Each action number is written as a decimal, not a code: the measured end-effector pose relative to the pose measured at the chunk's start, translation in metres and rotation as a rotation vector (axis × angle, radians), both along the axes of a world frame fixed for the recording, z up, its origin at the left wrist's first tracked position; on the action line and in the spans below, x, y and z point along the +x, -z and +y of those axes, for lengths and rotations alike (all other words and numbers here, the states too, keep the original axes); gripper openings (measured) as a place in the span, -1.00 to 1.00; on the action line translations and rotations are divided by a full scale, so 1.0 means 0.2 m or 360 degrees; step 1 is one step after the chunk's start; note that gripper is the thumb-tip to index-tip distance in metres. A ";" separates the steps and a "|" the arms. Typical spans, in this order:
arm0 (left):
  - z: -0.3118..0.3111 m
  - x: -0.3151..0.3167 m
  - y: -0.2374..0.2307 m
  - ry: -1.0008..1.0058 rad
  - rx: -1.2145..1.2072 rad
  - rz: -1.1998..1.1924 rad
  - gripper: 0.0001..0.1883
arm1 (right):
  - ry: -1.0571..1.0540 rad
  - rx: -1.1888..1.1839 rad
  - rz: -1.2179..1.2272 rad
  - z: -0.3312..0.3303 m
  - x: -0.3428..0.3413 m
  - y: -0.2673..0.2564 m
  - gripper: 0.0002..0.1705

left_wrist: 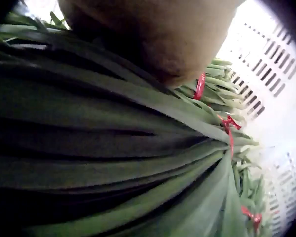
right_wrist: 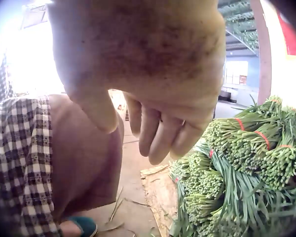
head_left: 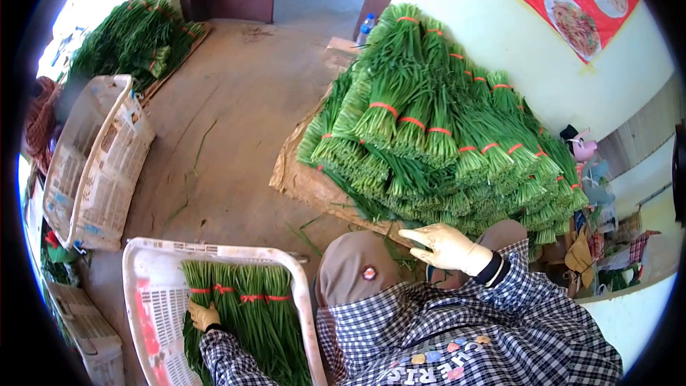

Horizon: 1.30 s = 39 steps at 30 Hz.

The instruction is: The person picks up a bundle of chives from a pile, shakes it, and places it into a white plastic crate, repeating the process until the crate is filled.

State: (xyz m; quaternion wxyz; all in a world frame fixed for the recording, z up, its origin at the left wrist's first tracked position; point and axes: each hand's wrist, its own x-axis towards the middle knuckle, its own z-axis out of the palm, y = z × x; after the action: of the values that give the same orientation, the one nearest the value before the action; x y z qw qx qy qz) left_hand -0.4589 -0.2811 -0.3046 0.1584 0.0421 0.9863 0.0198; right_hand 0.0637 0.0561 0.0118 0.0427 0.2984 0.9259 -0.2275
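Note:
In the head view, the gloved left hand (head_left: pixel 204 315) grips the leftmost bundle of long green leaves (head_left: pixel 196 279) below its red band, inside a white crate (head_left: pixel 307 314). Beside it lie several more banded bundles (head_left: pixel 277 287). Part of the left hand (left_wrist: pixel 163 39) covers the leaves (left_wrist: pixel 113 148) in the left wrist view; its fingertips are mostly hidden. The gloved right hand (head_left: pixel 451 249) is held between the knees and a large pile of banded bundles (head_left: pixel 429 129). In the right wrist view, the right hand (right_wrist: pixel 143 74) is empty, its fingers loosely bent.
Another white crate (head_left: pixel 107 164) stands at the left, with a heap of greens (head_left: pixel 128 43) behind it. Brown cardboard (head_left: pixel 307 186) lies under the large pile. A bottle (head_left: pixel 366 26) stands behind the pile near the doorway. Loose leaves (head_left: pixel 187 193) lie on the floor.

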 end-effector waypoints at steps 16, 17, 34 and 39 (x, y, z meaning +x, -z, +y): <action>0.31 0.82 -1.04 0.0664 0.1594 0.0592 -0.33 | 0.1167 -0.0821 0.0971 1.01 -0.14 0.00 -0.12; 0.34 0.89 -1.13 0.0800 0.1546 0.0594 -0.34 | 0.1300 -0.0698 0.0890 1.15 -0.24 0.12 -0.04; 0.60 1.33 -1.40 0.0869 0.1876 -0.0032 -0.36 | 0.1961 -0.0492 0.0530 1.53 -0.66 0.49 0.60; 0.69 1.34 -1.57 0.1016 0.1955 -0.0006 -0.46 | 0.1081 -0.1075 0.0972 1.35 -0.23 0.22 -0.43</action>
State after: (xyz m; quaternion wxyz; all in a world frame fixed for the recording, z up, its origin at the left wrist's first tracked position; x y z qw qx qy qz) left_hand -0.1905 -0.1425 0.0089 0.1057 0.4125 0.7354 0.5271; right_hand 0.0171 0.3254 -0.0325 -0.2095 0.4698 0.6241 -0.5881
